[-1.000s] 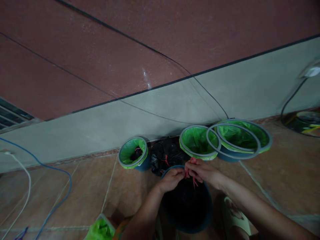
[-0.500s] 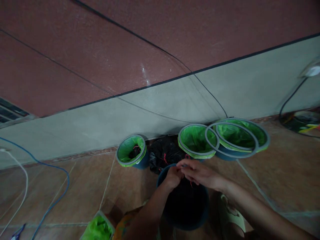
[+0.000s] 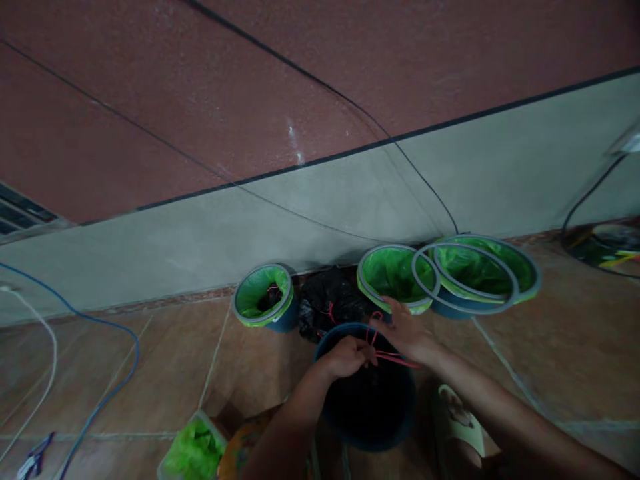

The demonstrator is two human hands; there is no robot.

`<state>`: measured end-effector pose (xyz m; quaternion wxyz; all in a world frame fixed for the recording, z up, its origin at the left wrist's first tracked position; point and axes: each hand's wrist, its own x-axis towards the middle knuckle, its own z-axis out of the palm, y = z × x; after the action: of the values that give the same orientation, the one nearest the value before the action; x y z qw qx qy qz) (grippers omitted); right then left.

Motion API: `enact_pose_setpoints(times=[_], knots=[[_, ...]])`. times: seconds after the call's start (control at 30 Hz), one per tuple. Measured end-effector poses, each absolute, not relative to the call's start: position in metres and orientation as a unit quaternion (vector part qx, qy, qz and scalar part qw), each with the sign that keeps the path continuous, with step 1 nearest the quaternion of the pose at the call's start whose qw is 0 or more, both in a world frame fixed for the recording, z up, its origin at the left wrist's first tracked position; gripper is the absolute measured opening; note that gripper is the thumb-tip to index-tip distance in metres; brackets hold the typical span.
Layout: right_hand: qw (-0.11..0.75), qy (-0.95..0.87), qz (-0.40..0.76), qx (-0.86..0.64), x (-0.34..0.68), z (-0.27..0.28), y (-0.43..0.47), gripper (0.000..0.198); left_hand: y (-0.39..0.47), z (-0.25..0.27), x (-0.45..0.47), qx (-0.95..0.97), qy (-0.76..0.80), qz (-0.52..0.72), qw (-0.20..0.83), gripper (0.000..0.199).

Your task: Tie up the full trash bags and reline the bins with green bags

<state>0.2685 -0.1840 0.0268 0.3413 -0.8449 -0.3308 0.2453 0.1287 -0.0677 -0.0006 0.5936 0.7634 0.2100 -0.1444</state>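
A dark blue bucket (image 3: 320, 347) stands on the floor between my feet, its inside too dark to make out. Over its far rim my left hand (image 3: 347, 357) is closed, pinching a red string (image 3: 395, 360). My right hand (image 3: 407, 333) is just right of it, its fingers at a loop of the same string, one finger stretched out. The string's strands run from my left fingers toward my right palm. Behind the bucket lies a black plastic bag (image 3: 333, 300) with red string on it.
Green-lined bins stand along the wall: a small one (image 3: 265, 290) left, others (image 3: 395, 273) right, with a loose grey ring (image 3: 465, 310) over them. A container of green plastic (image 3: 197, 447) is at lower left. Blue hose (image 3: 125, 327) and a sandal (image 3: 463, 427) are on the floor.
My hands, close together before, have moved apart a little. The red string now shows as a loop and strands between them. The view has shifted slightly.
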Motion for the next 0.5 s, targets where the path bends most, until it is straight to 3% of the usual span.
enact_pose_setpoints(times=[0.07, 0.17, 0.23, 0.33, 0.5], knots=[[0.257, -0.394, 0.286, -0.835, 0.26, 0.027, -0.19, 0.061, -0.066, -0.004, 0.129, 0.757, 0.227, -0.129, 0.599, 0.034], [0.103, -0.453, 0.351, -0.813, 0.243, 0.032, -0.195, 0.032, -0.065, -0.008, 0.129, 0.735, 0.251, -0.111, 0.62, 0.034], [0.034, -0.471, 0.36, -0.805, 0.233, 0.038, -0.195, 0.031, -0.064, -0.009, 0.129, 0.721, 0.271, -0.097, 0.63, 0.03], [0.023, -0.52, 0.39, -0.76, 0.227, 0.049, -0.194, 0.028, -0.062, -0.006, 0.13, 0.74, 0.272, -0.089, 0.609, 0.023], [0.052, -0.535, 0.393, -0.746, 0.245, 0.05, -0.195, 0.016, -0.061, 0.006, 0.129, 0.9, 0.157, -0.059, 0.403, 0.018]])
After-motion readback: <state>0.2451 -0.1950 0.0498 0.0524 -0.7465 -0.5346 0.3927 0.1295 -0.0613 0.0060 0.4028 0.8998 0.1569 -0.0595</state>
